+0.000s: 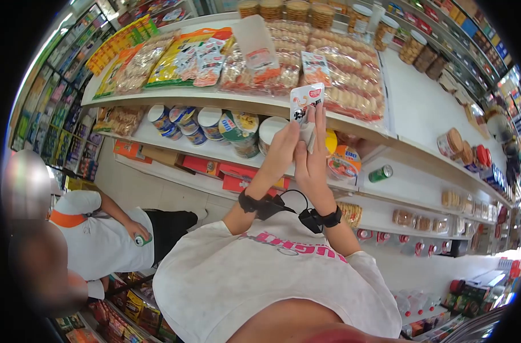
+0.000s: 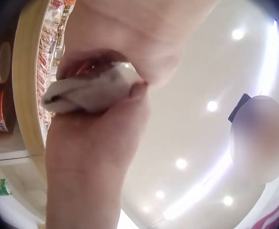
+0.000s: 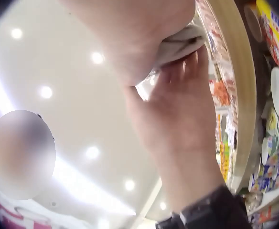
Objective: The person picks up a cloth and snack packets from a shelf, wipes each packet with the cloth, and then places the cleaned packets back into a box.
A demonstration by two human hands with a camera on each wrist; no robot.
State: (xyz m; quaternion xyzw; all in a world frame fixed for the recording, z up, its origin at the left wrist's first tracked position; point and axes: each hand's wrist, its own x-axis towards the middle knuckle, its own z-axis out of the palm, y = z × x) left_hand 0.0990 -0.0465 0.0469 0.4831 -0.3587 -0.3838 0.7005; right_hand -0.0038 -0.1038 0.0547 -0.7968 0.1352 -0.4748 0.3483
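A small white snack packet (image 1: 304, 102) with a red logo and dark lettering stands upright between my two hands, above the front edge of the display shelf. My left hand (image 1: 282, 152) presses it from the left, its fingers partly hidden behind it. From the other side my right hand (image 1: 312, 163) lies along it with straight fingers pointing up. In the left wrist view the lower part of the packet (image 2: 94, 90) looks folded between the palms. The right wrist view shows the left hand's fingers (image 3: 189, 67) lying straight along it.
Similar packets (image 1: 316, 68) lie on bags of snacks on the shelf top (image 1: 423, 108). Noodle cups (image 1: 240, 131) line the shelf below, with a green can (image 1: 380, 174) to their right. A person in a white shirt (image 1: 109, 243) stands at my left, holding a can (image 1: 140, 240).
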